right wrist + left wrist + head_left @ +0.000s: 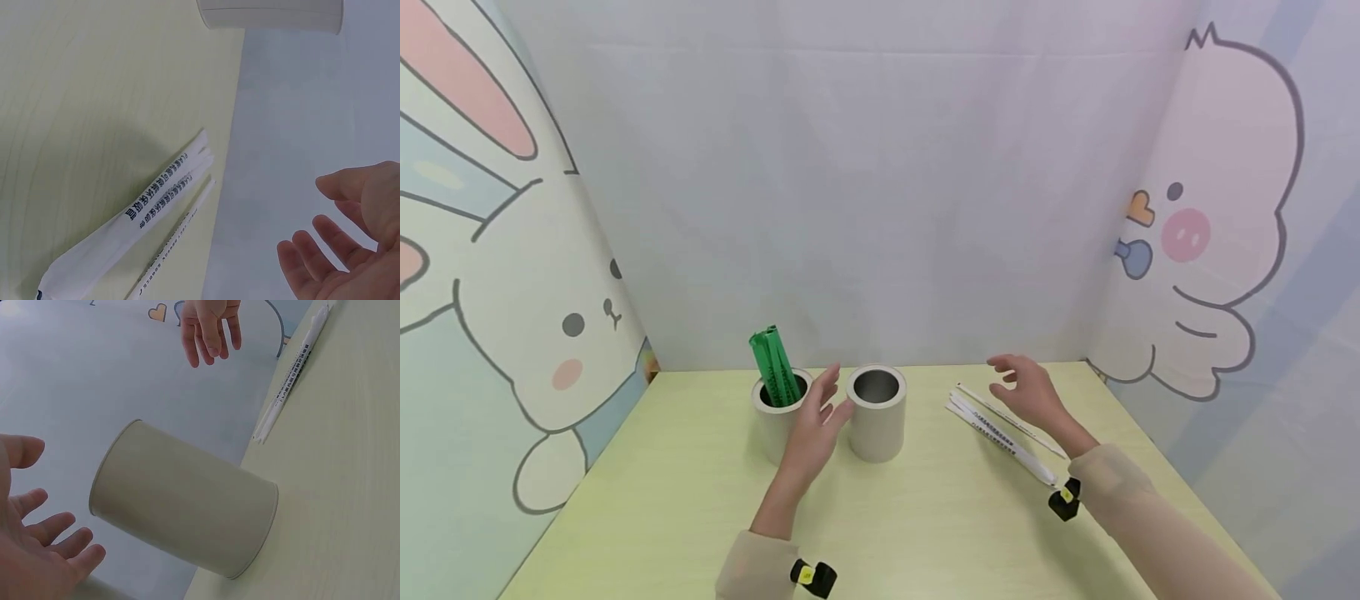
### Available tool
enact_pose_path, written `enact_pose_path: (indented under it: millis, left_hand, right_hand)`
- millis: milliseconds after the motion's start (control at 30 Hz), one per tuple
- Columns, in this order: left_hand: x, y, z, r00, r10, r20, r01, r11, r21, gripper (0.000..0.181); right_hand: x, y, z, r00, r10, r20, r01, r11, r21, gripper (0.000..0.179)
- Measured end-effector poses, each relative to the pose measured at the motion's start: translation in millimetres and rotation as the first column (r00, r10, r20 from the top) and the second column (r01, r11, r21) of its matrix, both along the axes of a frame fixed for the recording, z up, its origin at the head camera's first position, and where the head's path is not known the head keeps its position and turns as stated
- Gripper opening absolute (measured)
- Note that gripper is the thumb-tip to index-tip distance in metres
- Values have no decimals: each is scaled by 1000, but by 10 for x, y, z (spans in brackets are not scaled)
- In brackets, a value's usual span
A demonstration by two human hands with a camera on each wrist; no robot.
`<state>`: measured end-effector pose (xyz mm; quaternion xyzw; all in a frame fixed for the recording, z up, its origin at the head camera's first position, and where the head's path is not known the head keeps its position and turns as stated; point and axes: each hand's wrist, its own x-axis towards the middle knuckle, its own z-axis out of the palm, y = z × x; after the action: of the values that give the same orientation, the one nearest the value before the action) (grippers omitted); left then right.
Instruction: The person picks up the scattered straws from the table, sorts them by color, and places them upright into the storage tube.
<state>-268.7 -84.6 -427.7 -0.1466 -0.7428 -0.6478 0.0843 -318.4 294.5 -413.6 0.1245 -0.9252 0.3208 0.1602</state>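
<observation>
Two off-white cylindrical cups stand side by side on the table. From the left cup (771,429) a bundle of green-wrapped straws (775,367) leans out, while the right cup (880,429) shows a dark hollow inside. My left hand (814,429) hovers between the cups with fingers spread and nothing in them; in the left wrist view its fingertips are near a cup's wall (187,494). White paper-wrapped straws (134,215) lie in a bunch on the right, and a single wrapped straw (175,240) lies beside them. Above these, my right hand (1028,393) is raised, fingers loosely bent, holding nothing.
The pale yellow table (895,533) ends at a whitish curtain (880,183) behind the cups. Side panels with a cartoon rabbit (550,350) and a cartoon chick (1225,167) flank it. A black wrist camera (1064,500) is strapped to the right sleeve.
</observation>
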Motion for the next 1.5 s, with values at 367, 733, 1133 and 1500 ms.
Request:
enact_pose_path:
  millis: [367, 733, 1133, 1500]
  left_hand:
    - [-118, 102, -161, 993, 34, 111, -35, 999, 8, 67]
    - [-209, 191, -253, 982, 22, 188, -30, 999, 41, 65]
    - [-218, 231, -301, 982, 7, 188, -22, 997, 78, 61]
    - [-214, 246, -314, 980, -8, 200, -8, 997, 79, 61]
  right_hand:
    - [-42, 51, -206, 1000, 8, 11, -9, 995, 103, 38]
    - [-86, 164, -383, 993, -38, 115, 16, 982, 186, 36]
    - [-108, 187, -529, 970, -122, 210, 70, 968, 241, 32]
    - [-128, 193, -586, 956, -167, 243, 101, 960, 261, 27]
